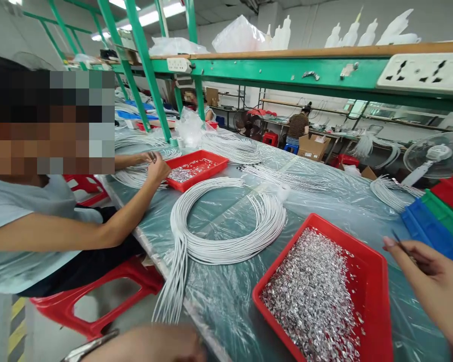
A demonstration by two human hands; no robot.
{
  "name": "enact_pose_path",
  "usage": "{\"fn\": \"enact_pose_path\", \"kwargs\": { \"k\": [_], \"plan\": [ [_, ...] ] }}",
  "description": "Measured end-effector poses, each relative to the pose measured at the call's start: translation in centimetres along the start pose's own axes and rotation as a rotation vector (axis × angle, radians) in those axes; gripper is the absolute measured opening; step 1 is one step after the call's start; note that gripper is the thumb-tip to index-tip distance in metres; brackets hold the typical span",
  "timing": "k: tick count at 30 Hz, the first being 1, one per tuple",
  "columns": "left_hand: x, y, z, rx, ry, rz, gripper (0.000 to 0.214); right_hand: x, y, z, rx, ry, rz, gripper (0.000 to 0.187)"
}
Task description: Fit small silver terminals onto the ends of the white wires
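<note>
My right hand [434,286] is at the right edge, its fingers curled round a thin dark pointed tool [400,241] that looks like tweezers. Just left of it, a red tray [377,286] holds a heap of tiny shiny metal pieces [313,291]. At the bottom edge, my left hand [166,344] is partly cut off and blurred, with a band at the wrist; its fingers cannot be made out. Above it, the loose ends of a coil of white cables [219,254] hang toward the table's front edge.
On the left a co-worker [60,226] sits on a red stool [98,301], hands beside a second red tray [200,178] of small pieces. More white cables [287,178] lie behind. Stacked bins [434,226] and a fan [434,156] are at right; a green shelf beam [272,73] crosses above.
</note>
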State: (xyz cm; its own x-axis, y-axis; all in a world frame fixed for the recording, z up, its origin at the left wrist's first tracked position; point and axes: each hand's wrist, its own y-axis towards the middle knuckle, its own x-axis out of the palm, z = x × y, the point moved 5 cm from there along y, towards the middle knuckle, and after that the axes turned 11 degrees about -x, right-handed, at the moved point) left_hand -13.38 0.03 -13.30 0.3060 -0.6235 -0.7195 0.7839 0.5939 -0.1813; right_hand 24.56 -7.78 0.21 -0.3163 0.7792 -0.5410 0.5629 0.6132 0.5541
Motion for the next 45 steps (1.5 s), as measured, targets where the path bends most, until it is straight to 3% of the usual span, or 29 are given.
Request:
{"fn": "enact_pose_path", "kwargs": {
  "k": [2, 3, 5, 8, 11, 15, 22, 28, 31, 34, 37, 41, 45],
  "plan": [
    [-0.5, 2.4, 0.7, 0.033, 0.149, -0.007, 0.014, -0.1, -0.3, -1.1, -0.002, 0.013, -0.12, 0.028],
    [-0.7, 4.0, 0.6, -0.016, 0.237, 0.082, 0.012, -0.3, -0.5, -1.4, -0.016, 0.014, -0.161, 0.032],
    [-0.3, 7.1, -0.1, -0.118, 0.391, 0.238, 0.014, -1.0, -0.9, -1.4, -0.039, -0.021, -0.157, 0.04],
    [1.4, 10.5, -1.4, -0.215, 0.556, 0.351, 0.024, -1.9, -1.3, -0.8, -0.01, -0.108, -0.123, 0.042],
    [2.2, 11.8, -2.2, -0.273, 0.664, 0.359, 0.019, -1.9, -1.6, -0.8, -0.014, -0.086, -0.134, 0.041],
    [1.8, 12.2, -2.1, -0.273, 0.708, 0.282, 0.016, -0.9, -1.7, -1.3, -0.053, -0.029, -0.177, 0.041],
    [0.8, 12.6, -0.3, -0.12, 0.498, 0.122, 0.015, 0.7, -2.0, -1.6, -0.104, 0.012, -0.269, 0.039],
    [-4.8, 11.3, 1.4, -0.081, 0.117, 0.174, 0.028, 1.2, -2.0, -1.6, -0.132, 0.04, -0.302, 0.041],
    [-6.1, 10.5, 2.3, -0.103, -0.126, 0.089, 0.037, 1.9, -1.9, -1.8, -0.154, 0.062, -0.312, 0.041],
    [-5.5, 10.6, 4.7, -0.099, -0.366, -0.067, 0.05, 2.8, -1.9, -2.0, -0.178, 0.086, -0.331, 0.038],
    [-5.0, 11.7, 8.9, -0.014, -0.546, -0.181, 0.05, 3.3, -2.0, -2.3, -0.183, 0.111, -0.324, 0.036],
    [-5.1, 13.8, 14.8, 0.134, -0.699, -0.214, 0.053, 3.2, -2.4, -3.3, -0.183, 0.203, -0.28, 0.038],
    [-4.2, 14.8, 18.5, 0.284, -0.801, -0.194, 0.054, 2.4, -2.9, -5.0, -0.186, 0.341, -0.233, 0.039]
  ]
}}
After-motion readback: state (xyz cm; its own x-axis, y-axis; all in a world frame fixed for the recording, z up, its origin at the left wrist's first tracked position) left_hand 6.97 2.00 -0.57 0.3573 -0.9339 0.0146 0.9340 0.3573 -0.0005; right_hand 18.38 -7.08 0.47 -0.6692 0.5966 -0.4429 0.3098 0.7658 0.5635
